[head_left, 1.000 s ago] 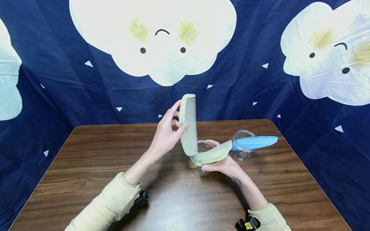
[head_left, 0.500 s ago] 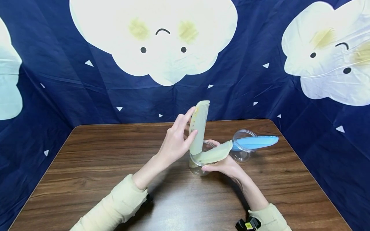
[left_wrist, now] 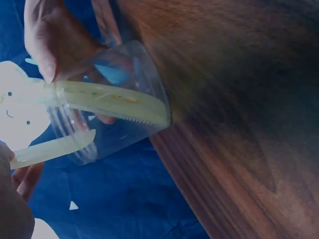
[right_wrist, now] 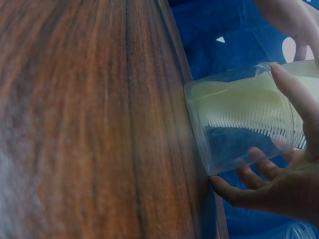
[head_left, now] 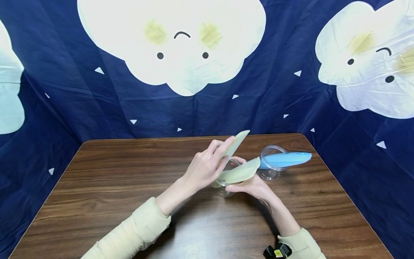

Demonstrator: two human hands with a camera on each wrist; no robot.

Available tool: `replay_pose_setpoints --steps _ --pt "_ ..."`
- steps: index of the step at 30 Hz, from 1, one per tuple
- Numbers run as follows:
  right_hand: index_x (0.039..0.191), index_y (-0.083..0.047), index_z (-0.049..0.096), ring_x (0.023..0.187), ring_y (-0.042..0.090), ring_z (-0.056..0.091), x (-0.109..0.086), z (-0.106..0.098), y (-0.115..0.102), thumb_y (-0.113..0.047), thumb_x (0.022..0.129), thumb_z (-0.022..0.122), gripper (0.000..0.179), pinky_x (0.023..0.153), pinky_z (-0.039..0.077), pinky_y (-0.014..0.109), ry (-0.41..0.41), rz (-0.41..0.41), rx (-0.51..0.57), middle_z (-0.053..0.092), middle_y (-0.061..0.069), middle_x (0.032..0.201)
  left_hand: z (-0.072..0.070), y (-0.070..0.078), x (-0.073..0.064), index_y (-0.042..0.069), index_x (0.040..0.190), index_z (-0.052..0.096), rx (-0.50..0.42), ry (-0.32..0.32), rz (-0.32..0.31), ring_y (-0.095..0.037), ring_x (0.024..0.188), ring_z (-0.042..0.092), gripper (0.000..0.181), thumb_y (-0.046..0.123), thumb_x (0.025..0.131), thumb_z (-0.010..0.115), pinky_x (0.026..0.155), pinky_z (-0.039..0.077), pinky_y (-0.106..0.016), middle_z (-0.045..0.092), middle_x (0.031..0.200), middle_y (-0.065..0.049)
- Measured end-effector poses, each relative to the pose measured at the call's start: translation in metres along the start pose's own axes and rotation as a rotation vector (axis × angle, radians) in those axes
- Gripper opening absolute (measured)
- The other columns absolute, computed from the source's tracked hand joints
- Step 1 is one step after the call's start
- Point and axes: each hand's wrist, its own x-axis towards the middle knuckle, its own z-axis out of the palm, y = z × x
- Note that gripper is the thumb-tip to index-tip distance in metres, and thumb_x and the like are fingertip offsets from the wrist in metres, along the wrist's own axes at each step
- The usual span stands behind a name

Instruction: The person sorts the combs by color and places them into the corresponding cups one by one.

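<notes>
My left hand (head_left: pixel 205 165) pinches a pale green comb (head_left: pixel 238 141) by its upper part, tilted to the right. In the left wrist view this comb's lower end (left_wrist: pixel 82 138) overlaps the mouth of a clear plastic jar (left_wrist: pixel 142 69). My right hand (head_left: pixel 253 187) grips that jar from the right side, thumb near the rim and fingers round the far wall. A second pale green comb (head_left: pixel 239 173) leans inside the jar, its upper end sticking out over the rim to the right. The jar's base stands on the table in the right wrist view.
A second clear jar (head_left: pixel 268 176) stands to the right behind my right hand, with a long blue comb-like piece (head_left: pixel 289 159) leaning out of it. The wooden table (head_left: pixel 106 180) ends at a dark blue cloth (head_left: pixel 155 115) with white clouds.
My left hand has moved right and down, bringing its comb to the jar's mouth. That comb has gone from upright to leaning right. My right hand and the jar stay put.
</notes>
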Motion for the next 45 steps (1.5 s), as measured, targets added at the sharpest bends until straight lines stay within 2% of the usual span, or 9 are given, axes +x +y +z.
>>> replay_pose_setpoints --steps 4,10,16,21,24,28,31,39,45 --pt "0.158 -0.011 0.030 0.132 0.022 0.057 0.000 0.001 -0.001 -0.009 0.076 0.091 0.102 0.109 0.044 0.022 0.000 -0.002 0.006 0.061 0.014 0.143 0.002 0.001 -0.003 0.013 0.151 0.045 0.002 -0.022 0.009 -0.009 0.064 0.056 0.066 0.016 0.092 0.075 0.044 0.043 -0.019 0.060 0.110 -0.004" --pt "0.158 -0.006 0.028 0.118 0.008 0.064 -0.001 0.001 -0.002 -0.010 0.077 0.091 0.103 0.102 0.048 0.021 -0.007 -0.007 0.021 0.064 0.012 0.136 -0.001 0.001 -0.008 0.014 0.152 0.045 -0.015 -0.035 -0.016 -0.007 0.064 0.056 0.071 0.032 0.091 0.078 0.046 0.045 -0.023 0.060 0.114 -0.003" --pt "0.159 -0.009 0.029 0.121 0.015 0.064 -0.001 0.001 -0.003 -0.009 0.076 0.091 0.103 0.105 0.048 0.022 -0.008 -0.032 0.014 0.065 0.014 0.137 -0.008 -0.003 -0.012 0.015 0.149 0.050 -0.014 -0.030 -0.050 -0.007 0.065 0.057 0.059 0.025 0.095 0.073 0.045 0.044 -0.022 0.062 0.116 -0.003" --pt "0.159 -0.010 0.029 0.129 0.025 0.060 -0.002 0.003 -0.003 -0.011 0.076 0.091 0.103 0.107 0.046 0.024 -0.007 -0.020 0.000 0.060 0.019 0.143 -0.017 -0.008 -0.020 0.018 0.148 0.053 -0.026 -0.066 -0.061 -0.005 0.072 0.065 0.054 0.022 0.097 0.070 0.047 0.045 -0.020 0.062 0.116 -0.001" --pt "0.159 -0.008 0.028 0.136 0.030 0.054 -0.003 0.005 -0.003 -0.012 0.076 0.092 0.105 0.115 0.041 0.036 0.003 -0.004 -0.005 0.057 0.019 0.147 -0.023 -0.011 -0.028 0.018 0.147 0.054 -0.043 -0.098 -0.073 -0.004 0.075 0.068 0.052 0.020 0.097 0.069 0.048 0.047 -0.020 0.062 0.117 0.000" --pt "0.159 -0.006 0.028 0.140 0.032 0.051 -0.003 0.004 -0.003 -0.010 0.075 0.092 0.106 0.116 0.040 0.032 0.002 -0.021 0.015 0.053 0.019 0.152 -0.032 -0.014 -0.035 0.019 0.145 0.055 -0.044 -0.143 -0.083 -0.004 0.076 0.069 0.050 0.018 0.096 0.070 0.049 0.048 -0.019 0.062 0.117 0.001" --pt "0.159 -0.008 0.030 0.138 0.032 0.052 -0.003 0.003 -0.002 -0.008 0.075 0.091 0.104 0.109 0.043 0.019 0.003 -0.042 0.029 0.052 0.022 0.152 -0.039 -0.015 -0.039 0.020 0.144 0.056 -0.038 -0.171 -0.081 -0.004 0.076 0.069 0.051 0.018 0.096 0.070 0.050 0.048 -0.020 0.063 0.118 0.002" --pt "0.159 -0.003 0.029 0.143 0.040 0.046 -0.005 0.002 -0.001 -0.006 0.076 0.090 0.103 0.110 0.040 0.015 0.015 -0.090 -0.014 0.047 0.029 0.153 -0.060 -0.015 -0.050 0.021 0.143 0.058 0.001 -0.238 -0.041 -0.009 0.072 0.064 0.051 0.017 0.094 0.071 0.048 0.047 -0.020 0.063 0.123 0.002" --pt "0.165 -0.006 0.013 0.150 0.048 0.035 -0.006 -0.006 -0.008 -0.009 0.077 0.090 0.117 0.107 0.041 0.011 -0.002 -0.072 -0.029 0.042 0.031 0.157 -0.077 -0.013 -0.056 0.021 0.142 0.058 0.028 -0.300 0.019 -0.010 0.072 0.062 0.051 0.018 0.093 0.072 0.050 0.049 -0.023 0.062 0.125 0.001"
